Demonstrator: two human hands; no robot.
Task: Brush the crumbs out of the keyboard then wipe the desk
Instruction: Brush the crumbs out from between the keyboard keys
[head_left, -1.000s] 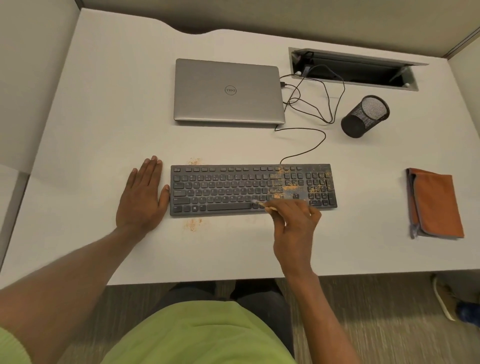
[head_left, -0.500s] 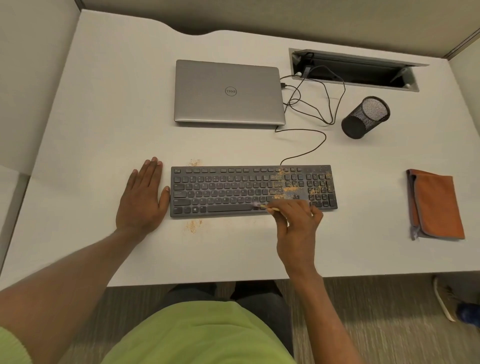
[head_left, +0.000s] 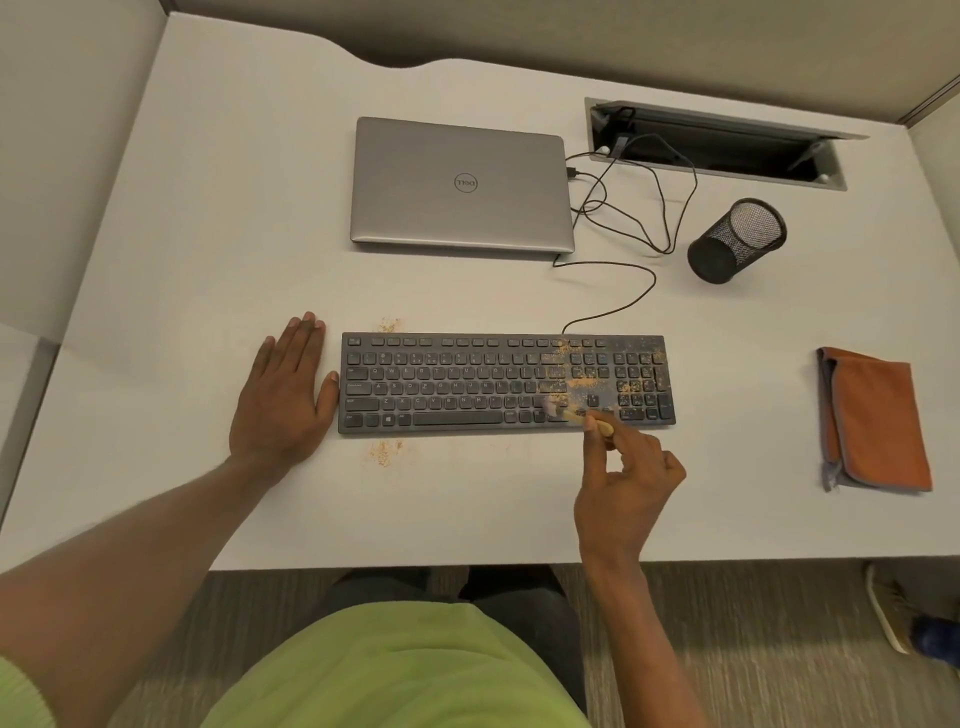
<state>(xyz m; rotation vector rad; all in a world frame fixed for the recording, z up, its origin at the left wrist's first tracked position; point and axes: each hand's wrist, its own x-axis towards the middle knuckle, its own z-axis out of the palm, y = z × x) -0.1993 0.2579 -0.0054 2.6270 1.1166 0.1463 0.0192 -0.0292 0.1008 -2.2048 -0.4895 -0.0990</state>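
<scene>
While the left grip (head_left: 283, 395) lies flat, fingers straight, on the table (head_left: 208, 234) just left of the keyboard (head_left: 467, 384), the right grip (head_left: 628, 488) pinches a small brush (head_left: 571, 414). Its bristles touch the lower keys up-left of that grip, with crumbs (head_left: 582, 383) just beyond and an orange cloth (head_left: 878, 421) well right.

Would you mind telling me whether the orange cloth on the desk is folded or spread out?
Folded: the orange cloth lies as a compact rectangle, with doubled grey-trimmed layers showing along its left edge.
</scene>
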